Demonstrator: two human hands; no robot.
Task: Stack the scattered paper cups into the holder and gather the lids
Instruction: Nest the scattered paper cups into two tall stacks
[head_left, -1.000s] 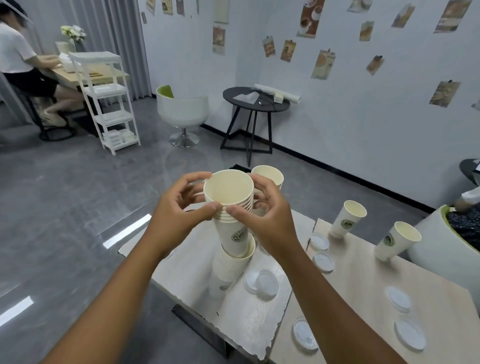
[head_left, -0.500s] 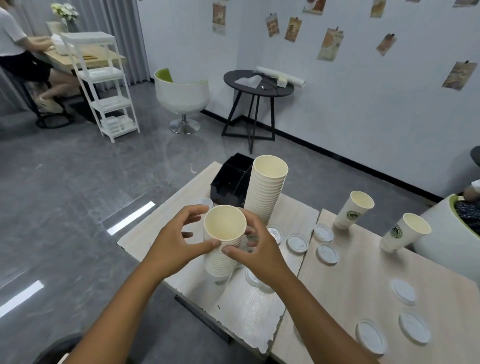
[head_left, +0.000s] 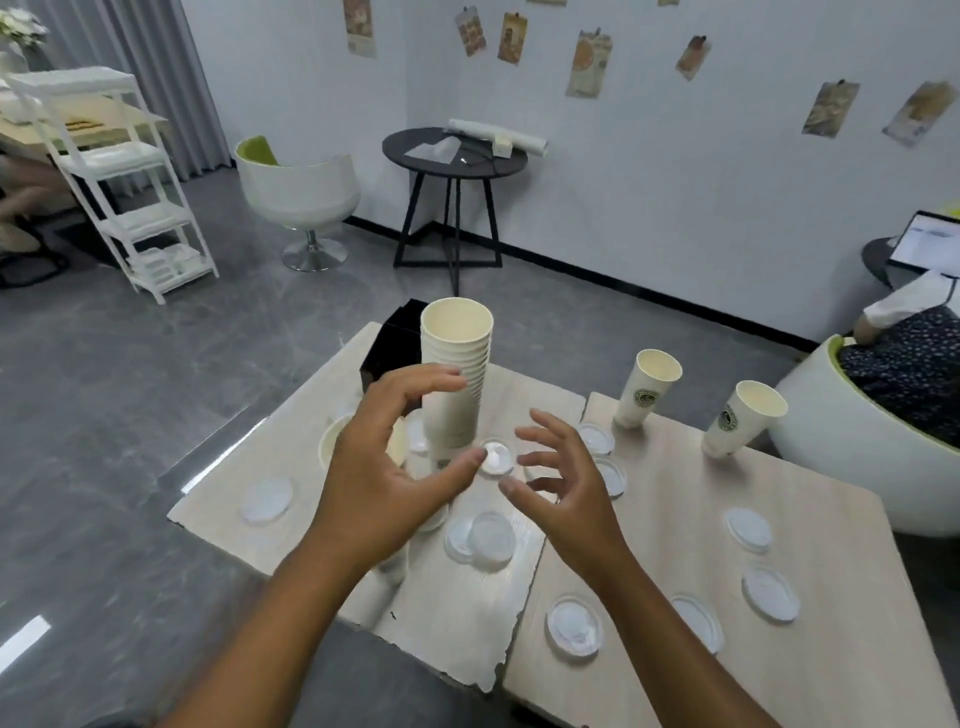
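since the short cup stack gripped half a second ago has been let go | head view: left hand (head_left: 374, 467) and right hand (head_left: 563, 493) are held above the table (head_left: 675, 519), fingers spread wide, nothing grasped | tall cup stack (head_left: 456, 374) is seen beside the black holder (head_left: 389, 348) | two loose cups (head_left: 647, 387), scattered lids (head_left: 574, 623) remain ungathered

A light wood-grain table (head_left: 457, 618) with a chipped near edge stands on a grey marbled floor (head_left: 130, 415). Behind it, a round black side table (head_left: 454, 156) holding papers and a rolled sheet stands against a white wall (head_left: 649, 171) with small pictures (head_left: 588, 63) hung on it. To its left is a white tub chair with a green cushion (head_left: 298, 182), then a white tiered shelf rack (head_left: 122, 171) before grey curtains (head_left: 156, 67). At far right, an open laptop (head_left: 930, 241) sits beside a seated person in a dark patterned garment (head_left: 904, 364).
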